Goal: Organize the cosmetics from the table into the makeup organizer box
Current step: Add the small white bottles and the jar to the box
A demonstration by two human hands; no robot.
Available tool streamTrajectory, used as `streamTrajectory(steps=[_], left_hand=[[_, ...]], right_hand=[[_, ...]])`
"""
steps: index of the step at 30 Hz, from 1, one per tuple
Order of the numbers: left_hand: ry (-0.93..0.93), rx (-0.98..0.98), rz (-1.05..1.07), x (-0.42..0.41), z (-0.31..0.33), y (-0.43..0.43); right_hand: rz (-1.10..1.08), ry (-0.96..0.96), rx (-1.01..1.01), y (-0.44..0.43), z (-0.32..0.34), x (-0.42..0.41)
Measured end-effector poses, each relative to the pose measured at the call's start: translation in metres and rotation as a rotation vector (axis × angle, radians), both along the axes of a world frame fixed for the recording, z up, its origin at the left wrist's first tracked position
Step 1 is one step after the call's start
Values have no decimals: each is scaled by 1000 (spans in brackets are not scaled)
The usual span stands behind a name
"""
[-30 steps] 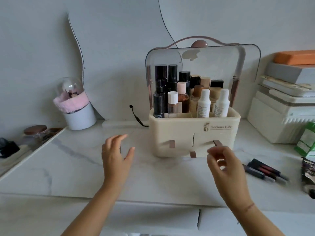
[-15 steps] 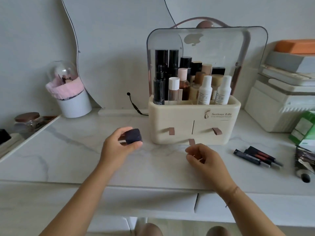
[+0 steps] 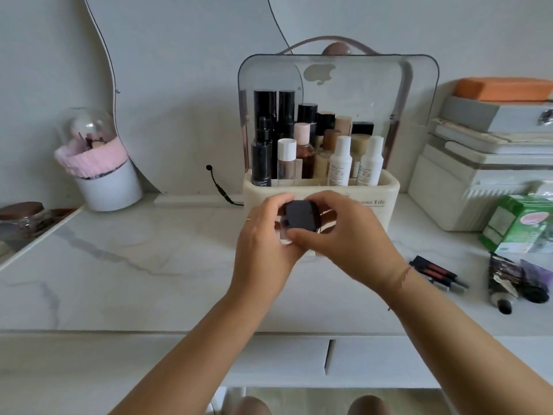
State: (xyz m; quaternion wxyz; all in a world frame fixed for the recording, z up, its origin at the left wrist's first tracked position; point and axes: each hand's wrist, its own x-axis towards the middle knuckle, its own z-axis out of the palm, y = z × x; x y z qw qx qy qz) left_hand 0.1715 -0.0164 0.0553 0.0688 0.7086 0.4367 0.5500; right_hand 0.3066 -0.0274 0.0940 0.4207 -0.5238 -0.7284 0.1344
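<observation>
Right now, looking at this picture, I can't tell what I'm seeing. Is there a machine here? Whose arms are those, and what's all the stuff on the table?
There is no machine. A person wears a camera on the head, so you look down along their own two bare arms. The left hand and right hand meet in front of them and together hold a small dark case. Behind it, on the white marble table, stands a cream organizer box with its clear lid up, already full of upright bottles. To the right lie some dark makeup sticks and squeezed tubes, not yet put away, beside a green carton. At the left stands a white cup with a pink trim.
</observation>
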Motion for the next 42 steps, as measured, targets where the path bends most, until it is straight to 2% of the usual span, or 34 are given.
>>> streamTrajectory(steps=[5,10,14,28,33,35,40,42], left_hand=[[-63,14,21,-2,11,17],[95,-84,95,-15,-4,34],[203,-49,98,-23,-14,39],[230,-56,82,-26,-19,41],[255,-32,66,-29,-18,42],[257,-24,61,-30,-17,42],[277,14,60,-32,-17,42],[276,19,54,-33,-17,43]], right_hand=[[-135,-42,202,33,26,5],[-237,-242,256,63,32,10],[-205,-256,252,67,22,4],[-262,-553,-117,83,48,-10],[-281,-565,-166,81,42,-11],[-286,-546,-119,76,34,-11],[-223,-412,262,50,1,-9],[-175,-325,338,41,-10,-1]])
